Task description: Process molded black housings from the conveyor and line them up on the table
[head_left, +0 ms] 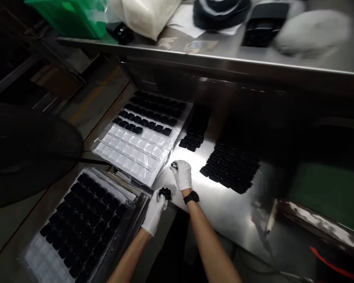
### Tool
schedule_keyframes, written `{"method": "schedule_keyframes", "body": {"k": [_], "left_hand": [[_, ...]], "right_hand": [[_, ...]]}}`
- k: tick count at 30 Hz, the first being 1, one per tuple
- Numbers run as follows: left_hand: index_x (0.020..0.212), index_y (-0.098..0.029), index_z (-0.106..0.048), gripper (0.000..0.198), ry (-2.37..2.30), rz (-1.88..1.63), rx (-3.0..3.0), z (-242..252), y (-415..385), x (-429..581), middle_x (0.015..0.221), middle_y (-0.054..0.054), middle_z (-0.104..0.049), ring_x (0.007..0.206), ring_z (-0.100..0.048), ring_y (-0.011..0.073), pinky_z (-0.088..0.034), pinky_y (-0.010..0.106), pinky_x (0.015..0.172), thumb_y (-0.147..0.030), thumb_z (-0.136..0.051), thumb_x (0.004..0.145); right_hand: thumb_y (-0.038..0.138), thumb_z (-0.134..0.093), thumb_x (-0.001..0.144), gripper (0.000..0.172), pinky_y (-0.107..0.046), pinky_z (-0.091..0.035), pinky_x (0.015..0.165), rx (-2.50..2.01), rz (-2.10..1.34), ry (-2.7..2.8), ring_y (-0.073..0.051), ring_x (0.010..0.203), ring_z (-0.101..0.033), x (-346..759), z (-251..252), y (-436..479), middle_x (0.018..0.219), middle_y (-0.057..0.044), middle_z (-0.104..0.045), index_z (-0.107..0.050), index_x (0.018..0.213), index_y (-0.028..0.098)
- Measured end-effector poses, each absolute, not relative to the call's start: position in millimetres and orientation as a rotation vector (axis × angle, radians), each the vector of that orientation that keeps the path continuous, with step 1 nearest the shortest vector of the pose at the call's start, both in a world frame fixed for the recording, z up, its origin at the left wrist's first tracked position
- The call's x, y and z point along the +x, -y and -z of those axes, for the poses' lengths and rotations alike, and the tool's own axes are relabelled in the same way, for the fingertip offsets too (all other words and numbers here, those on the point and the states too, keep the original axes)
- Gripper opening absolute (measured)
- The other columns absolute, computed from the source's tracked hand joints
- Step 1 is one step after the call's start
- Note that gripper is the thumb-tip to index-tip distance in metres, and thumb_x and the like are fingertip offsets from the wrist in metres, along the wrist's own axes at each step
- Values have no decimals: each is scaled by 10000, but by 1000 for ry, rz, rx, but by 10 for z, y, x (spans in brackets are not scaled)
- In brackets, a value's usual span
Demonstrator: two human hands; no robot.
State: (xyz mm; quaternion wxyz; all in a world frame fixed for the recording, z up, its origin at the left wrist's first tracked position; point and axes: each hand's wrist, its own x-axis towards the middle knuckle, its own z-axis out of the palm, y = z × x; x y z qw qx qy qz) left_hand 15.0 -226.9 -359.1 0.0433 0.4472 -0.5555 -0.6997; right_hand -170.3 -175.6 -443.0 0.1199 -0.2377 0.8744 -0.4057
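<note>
Small black parts [165, 193] lie gathered in the curled, closed fingers of the white-gloved left hand [154, 212], while further right, the gloved right hand [183, 175] pinches a black-and-silver piece [174, 165] between closed fingertips.

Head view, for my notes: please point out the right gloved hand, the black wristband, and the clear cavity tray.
Right gloved hand [183, 175], head view, back of the white glove.
Black wristband [191, 197], head view, middle of the band.
Clear cavity tray [129, 151], head view, empty cavities near its middle.
</note>
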Motion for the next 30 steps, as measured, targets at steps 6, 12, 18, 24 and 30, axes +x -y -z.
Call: {"method": "schedule_keyframes", "body": {"k": [6,12,18,24,30], "left_hand": [[1286,-151,-640,671,1587,2165,1368,4016,2515,-469,713,-64,-600,541,-471,74,-364,209,548,-605,-869,848],[1291,-131,-648,574,1513,2206,1341,4264,2547,-864,708,-24,-668,549,-562,102,-444,226,565,-506,-827,895],[1315,-137,-692,531,1571,2263,1276,4259,2569,-907,749,-2,-686,571,-561,114,-458,247,566,-458,-799,907],[1319,-146,-795,471,1716,2314,1217,4166,2716,-963,845,38,-765,620,-594,127,-511,277,627,-351,-809,896],[1273,-241,-846,350,1975,2087,1200,4146,2710,-972,1081,66,-828,871,-728,194,-603,329,856,-335,-788,942]], "right_hand": [[359,-601,1095,398,-570,-520,1129,-719,1235,-2553,-360,1233,-684,-2103,4524,2020,1352,-157,-747,-678,1478,281],[382,-565,1123,471,-584,-489,1262,-482,1478,-2507,-329,1455,-596,-1794,4462,1680,1559,-163,-645,-576,1576,256],[407,-647,1073,462,-538,-579,1139,-408,1517,-2543,-300,1254,-677,-1381,4474,1362,1330,-151,-718,-670,1489,207],[304,-751,1001,335,-430,-642,990,-420,1519,-2354,-252,1074,-712,-1543,4272,1306,1184,-105,-719,-763,1327,225],[248,-782,959,275,-360,-651,810,-625,1211,-2250,-199,845,-698,-2048,3794,1224,1123,-64,-732,-772,1234,243]]}}
